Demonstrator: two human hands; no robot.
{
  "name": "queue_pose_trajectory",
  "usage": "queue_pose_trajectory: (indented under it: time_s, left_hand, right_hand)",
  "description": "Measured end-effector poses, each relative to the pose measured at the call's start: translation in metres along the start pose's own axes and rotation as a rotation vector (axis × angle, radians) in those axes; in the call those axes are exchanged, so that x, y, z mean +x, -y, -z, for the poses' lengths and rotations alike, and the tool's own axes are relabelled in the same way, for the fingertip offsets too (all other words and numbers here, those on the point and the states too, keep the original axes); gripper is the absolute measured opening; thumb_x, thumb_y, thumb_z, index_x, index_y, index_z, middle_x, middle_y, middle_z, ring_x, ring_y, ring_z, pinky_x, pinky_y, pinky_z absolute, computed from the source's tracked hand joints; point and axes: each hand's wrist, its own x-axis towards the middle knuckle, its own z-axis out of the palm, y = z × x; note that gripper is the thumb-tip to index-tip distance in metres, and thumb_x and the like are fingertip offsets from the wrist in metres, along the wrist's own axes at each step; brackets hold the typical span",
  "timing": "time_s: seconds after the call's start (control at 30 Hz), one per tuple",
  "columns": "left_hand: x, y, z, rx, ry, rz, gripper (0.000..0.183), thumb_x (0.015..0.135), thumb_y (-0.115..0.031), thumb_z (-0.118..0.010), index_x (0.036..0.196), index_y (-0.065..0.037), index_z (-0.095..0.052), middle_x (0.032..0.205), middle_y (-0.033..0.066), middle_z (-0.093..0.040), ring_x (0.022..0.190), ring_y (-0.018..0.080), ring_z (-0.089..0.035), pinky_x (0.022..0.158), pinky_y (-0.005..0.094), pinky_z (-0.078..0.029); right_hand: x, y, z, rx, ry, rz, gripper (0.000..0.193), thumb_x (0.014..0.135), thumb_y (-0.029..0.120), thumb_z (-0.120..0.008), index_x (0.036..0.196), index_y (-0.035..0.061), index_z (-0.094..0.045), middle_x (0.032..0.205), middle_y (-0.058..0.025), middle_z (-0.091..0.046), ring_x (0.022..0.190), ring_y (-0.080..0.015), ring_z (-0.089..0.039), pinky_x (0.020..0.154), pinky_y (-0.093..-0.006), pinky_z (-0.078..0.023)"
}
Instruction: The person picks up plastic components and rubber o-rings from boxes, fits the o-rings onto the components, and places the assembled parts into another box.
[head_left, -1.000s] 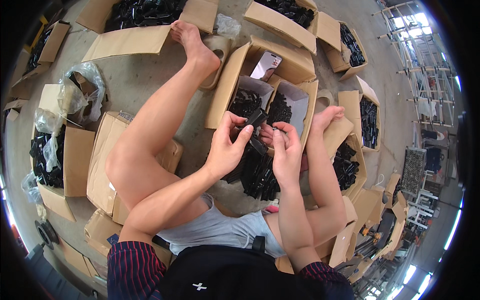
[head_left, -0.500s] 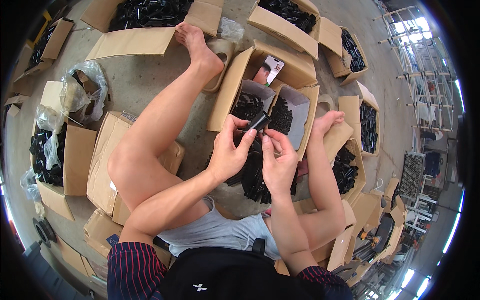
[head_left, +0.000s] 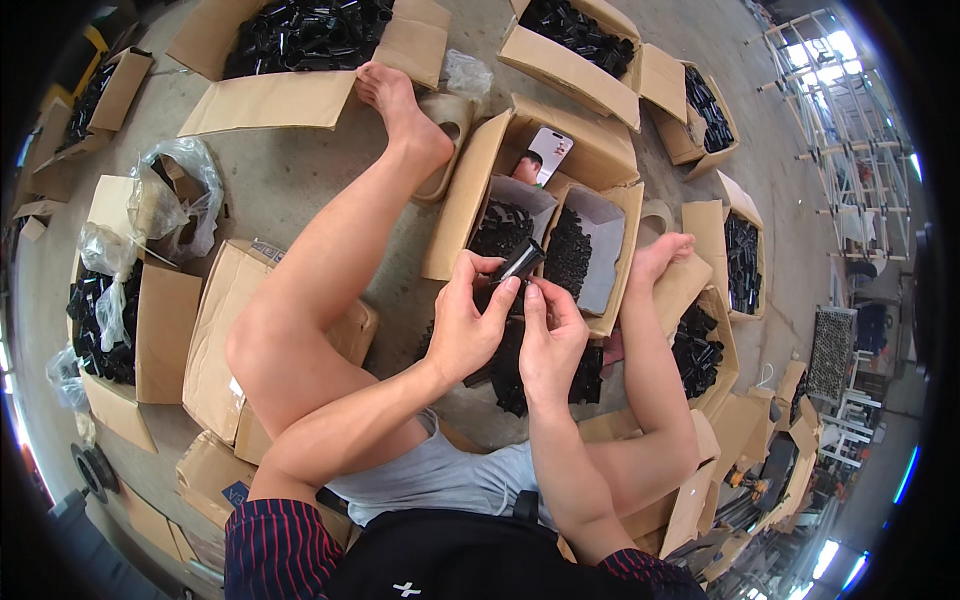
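A short, shiny black plastic tube (head_left: 520, 259) is gripped between the thumb and fingers of my left hand (head_left: 466, 318), tilted with its upper end to the right. My right hand (head_left: 553, 338) is closed in a pinch at the tube's lower right side, close to my left thumb. Whatever sits between those right fingertips is hidden. Just beyond both hands stands an open cardboard box (head_left: 607, 325) with two grey trays inside. Small black parts (head_left: 568, 250) lie in the right tray, and more small black pieces (head_left: 503, 228) fill part of the left one.
Black tubes (head_left: 508, 378) are heaped on the floor between my legs. A phone (head_left: 546, 152) leans inside the box's far end. Open cartons of black parts (head_left: 310, 35) stand around me, with plastic bags (head_left: 180, 190) at left and metal racks (head_left: 835, 130) at right.
The tube has turned in my left hand, so more of its long side shows. My right fingertips have come closer to my left thumb. The whole view has shifted slightly.
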Motion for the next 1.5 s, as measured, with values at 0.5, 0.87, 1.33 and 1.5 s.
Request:
queue_pose_trajectory:
  time_s: [0.5,0.87,1.33,1.5]
  left_hand:
    - [-0.001,0.0,0.0,-0.009,0.01,-0.016,0.024,0.096,-0.016,-0.067,0.11,0.0,-0.056,0.09,0.0126,-0.07,0.077,0.0186,-0.065,0.07,0.0338,-0.052]
    - [-0.001,-0.001,-0.001,-0.003,0.0,-0.043,0.025,0.095,-0.014,-0.069,0.111,0.0,-0.056,0.092,0.0118,-0.069,0.08,0.0172,-0.064,0.069,0.0329,-0.052]
    - [-0.001,0.0,-0.001,-0.025,0.023,-0.019,0.024,0.096,-0.014,-0.068,0.11,0.0,-0.055,0.091,0.0125,-0.069,0.078,0.0169,-0.065,0.07,0.0324,-0.052]
    - [-0.002,-0.002,-0.001,-0.031,0.016,-0.031,0.024,0.096,-0.014,-0.068,0.11,0.001,-0.055,0.09,0.0121,-0.069,0.075,0.0154,-0.064,0.067,0.031,-0.051]
  right_hand:
    - [0.0,0.005,0.005,0.028,0.011,-0.019,0.023,0.096,0.016,-0.071,0.11,-0.0028,-0.073,0.092,-0.005,-0.073,0.081,-0.0094,-0.062,0.075,-0.0255,-0.05]
    - [-0.001,0.007,0.005,-0.07,-0.003,0.008,0.026,0.098,0.022,-0.07,0.103,-0.0037,-0.072,0.086,-0.0064,-0.072,0.079,-0.0094,-0.062,0.073,-0.0258,-0.049]
    - [0.003,-0.001,0.005,-0.06,-0.013,-0.005,0.025,0.096,0.02,-0.072,0.093,-0.0038,-0.069,0.089,-0.0072,-0.068,0.082,-0.0145,-0.063,0.077,-0.0284,-0.05]
    - [0.003,-0.004,0.008,-0.061,-0.001,0.03,0.022,0.096,0.018,-0.073,0.098,-0.0035,-0.071,0.09,-0.006,-0.068,0.083,-0.0124,-0.063,0.078,-0.0265,-0.05]
